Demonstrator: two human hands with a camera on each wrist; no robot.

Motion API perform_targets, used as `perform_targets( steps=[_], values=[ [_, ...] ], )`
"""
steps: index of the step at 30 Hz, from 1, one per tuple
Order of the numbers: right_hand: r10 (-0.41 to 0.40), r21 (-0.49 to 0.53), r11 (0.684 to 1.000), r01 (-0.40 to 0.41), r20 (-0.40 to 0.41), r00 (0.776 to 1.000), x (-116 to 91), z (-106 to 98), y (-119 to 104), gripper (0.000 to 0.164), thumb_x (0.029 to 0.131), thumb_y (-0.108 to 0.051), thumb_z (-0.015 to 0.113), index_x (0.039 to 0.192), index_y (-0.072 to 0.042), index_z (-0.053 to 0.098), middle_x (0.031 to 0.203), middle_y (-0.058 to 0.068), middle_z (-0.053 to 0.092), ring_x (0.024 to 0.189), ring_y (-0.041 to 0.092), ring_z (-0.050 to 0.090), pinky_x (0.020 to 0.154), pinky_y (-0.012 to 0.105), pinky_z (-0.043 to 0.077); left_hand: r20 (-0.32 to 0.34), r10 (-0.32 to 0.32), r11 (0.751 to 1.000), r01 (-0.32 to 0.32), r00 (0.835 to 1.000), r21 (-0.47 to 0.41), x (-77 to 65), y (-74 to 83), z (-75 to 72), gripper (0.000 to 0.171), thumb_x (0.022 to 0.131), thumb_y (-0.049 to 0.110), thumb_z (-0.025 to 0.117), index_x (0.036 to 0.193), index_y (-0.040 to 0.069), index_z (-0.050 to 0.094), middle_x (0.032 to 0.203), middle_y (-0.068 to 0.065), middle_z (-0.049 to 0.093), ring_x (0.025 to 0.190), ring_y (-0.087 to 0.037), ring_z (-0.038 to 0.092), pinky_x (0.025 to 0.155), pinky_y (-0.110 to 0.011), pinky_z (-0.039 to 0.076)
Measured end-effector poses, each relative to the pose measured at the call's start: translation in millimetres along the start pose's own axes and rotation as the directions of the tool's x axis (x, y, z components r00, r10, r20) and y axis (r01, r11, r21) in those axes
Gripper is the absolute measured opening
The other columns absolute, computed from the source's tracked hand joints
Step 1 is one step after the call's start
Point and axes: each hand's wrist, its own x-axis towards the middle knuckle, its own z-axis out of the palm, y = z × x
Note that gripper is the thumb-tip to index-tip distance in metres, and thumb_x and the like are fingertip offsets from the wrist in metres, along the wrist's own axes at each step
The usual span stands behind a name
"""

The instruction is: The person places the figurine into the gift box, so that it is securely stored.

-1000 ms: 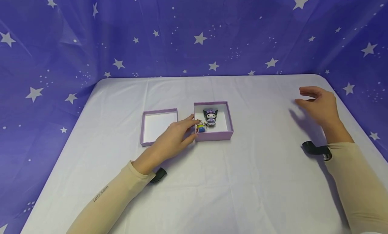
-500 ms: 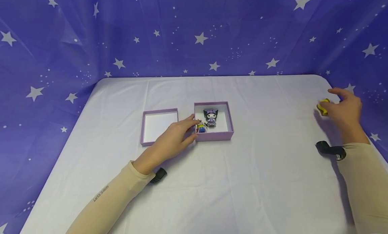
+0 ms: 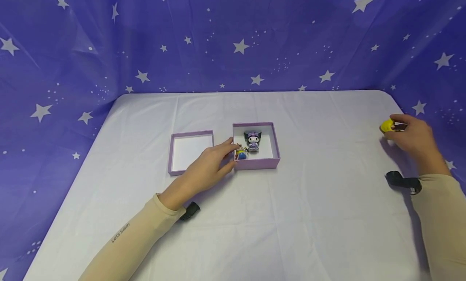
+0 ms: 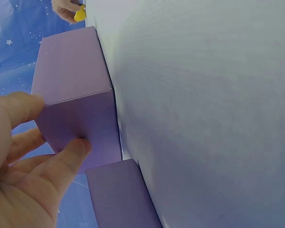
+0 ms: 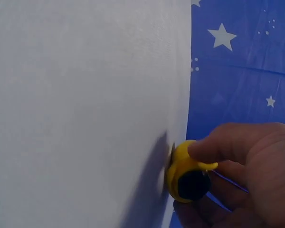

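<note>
My left hand (image 3: 204,167) holds the left wall of an open purple box (image 3: 257,164), with fingertips at its rim and another pressed to the outer wall in the left wrist view. Inside the box a black-and-purple figurine (image 3: 253,141) lies near the middle. A smaller yellow-and-blue figurine (image 3: 241,154) is at the front left corner, partly behind my fingers. At the table's far right, my right hand (image 3: 415,140) pinches a small yellow toy (image 5: 183,164) with a dark round patch, between thumb and fingers. Its exact kind is unclear.
A shallow purple lid (image 3: 192,132) lies inside up, left of the box and partly under my left forearm's line of sight. White cloth covers the table (image 3: 313,216). A purple star-patterned curtain (image 3: 204,62) closes the back and sides.
My right hand has moved right across the table to its edge, where the yellow toy came into view and is now between its fingers. The left hand and box stay put.
</note>
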Motion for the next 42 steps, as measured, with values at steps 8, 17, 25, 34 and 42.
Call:
perform_targets(
  steps=[8, 17, 25, 34, 42],
  values=[
    [-0.058, -0.099, 0.993, 0.061, 0.032, 0.998, 0.0, -3.3, -1.0, 0.069, 0.090, -0.028, 0.068, 0.146, 0.001, 0.039, 0.124, 0.037, 0.051, 0.110, 0.053, 0.048, 0.090, 0.066, 0.036, 0.001, -0.002, 1.000, 0.002, 1.000, 0.002, -0.3, -0.6, 0.2, 0.043, 0.097, 0.018, 0.061, 0.137, 0.003, 0.054, 0.145, -0.025, 0.043, 0.128, -0.028, 0.049, 0.103, -0.039, 0.042],
    [-0.087, -0.102, 0.991, 0.089, 0.026, 0.996, 1.7, -2.8, 6.6, 0.067, 0.087, -0.025, 0.073, 0.141, 0.003, 0.045, 0.120, 0.039, 0.054, 0.106, 0.053, 0.054, 0.083, 0.063, 0.042, 0.002, -0.001, 1.000, 0.001, 1.000, 0.005, -0.5, -1.7, 1.5, 0.043, 0.097, 0.018, 0.061, 0.137, 0.003, 0.054, 0.145, -0.025, 0.042, 0.129, -0.029, 0.048, 0.104, -0.039, 0.041],
    [-0.120, -0.099, 0.988, 0.121, 0.023, 0.993, -1.3, -1.1, -8.7, 0.070, 0.084, -0.032, 0.077, 0.139, 0.001, 0.049, 0.117, 0.035, 0.057, 0.105, 0.049, 0.056, 0.073, 0.048, 0.049, -0.004, 0.007, 1.000, -0.007, 1.000, -0.002, -0.7, -2.4, 1.4, 0.043, 0.097, 0.018, 0.061, 0.136, 0.002, 0.054, 0.145, -0.026, 0.043, 0.129, -0.029, 0.048, 0.104, -0.039, 0.042],
    [-0.222, -0.036, 0.974, 0.223, 0.042, 0.974, -9.7, 4.9, -46.6, 0.066, 0.085, -0.030, 0.077, 0.140, -0.003, 0.051, 0.122, 0.027, 0.056, 0.106, 0.044, 0.055, 0.056, 0.008, 0.038, -0.008, 0.009, 1.000, -0.009, 1.000, -0.003, -0.5, -1.7, 1.4, 0.042, 0.097, 0.017, 0.061, 0.136, 0.002, 0.055, 0.144, -0.026, 0.043, 0.128, -0.028, 0.049, 0.103, -0.038, 0.042],
    [-0.399, -0.015, 0.917, 0.399, 0.001, 0.917, -21.6, 16.2, -87.3, 0.060, 0.080, -0.011, 0.080, 0.134, -0.003, 0.057, 0.122, 0.020, 0.058, 0.101, 0.038, 0.060, 0.068, 0.000, 0.035, -0.008, 0.014, 1.000, -0.014, 1.000, -0.002, 0.4, -1.2, 0.6, 0.042, 0.096, 0.016, 0.062, 0.135, 0.001, 0.055, 0.144, -0.026, 0.044, 0.127, -0.028, 0.050, 0.102, -0.038, 0.043]
  ],
)
